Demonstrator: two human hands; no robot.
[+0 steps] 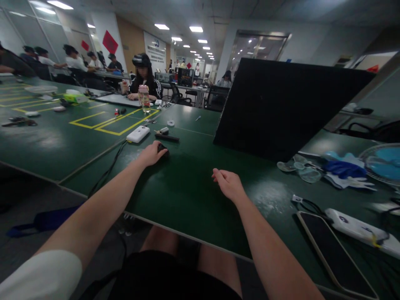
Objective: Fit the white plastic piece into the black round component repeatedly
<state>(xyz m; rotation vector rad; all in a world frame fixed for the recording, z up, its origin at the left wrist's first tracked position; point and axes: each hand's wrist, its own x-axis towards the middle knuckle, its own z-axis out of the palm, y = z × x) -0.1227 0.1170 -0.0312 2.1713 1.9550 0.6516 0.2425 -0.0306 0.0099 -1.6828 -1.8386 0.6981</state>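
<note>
My left hand [151,154] is closed around a small black object [162,148] low over the green table [184,196]; its kind is hard to make out, since the fingers cover part of it. To the right, my right hand [229,183] is loosely curled above the tabletop, with nothing visible in it. Just beyond the left hand lie a flat black bar [167,138] and a small pale piece [163,131]. A white power bank [138,134] with a black cable is to their left. Behind my right hand stands a large black panel [281,108], tilted.
At right are a phone [334,252], another white power bank [359,227], blue and white gloves [345,170], clear goggles [301,167] and a fan [383,162]. A drink bottle [144,100] and yellow tape lines [108,132] are farther left. Across the table sits a person [145,81].
</note>
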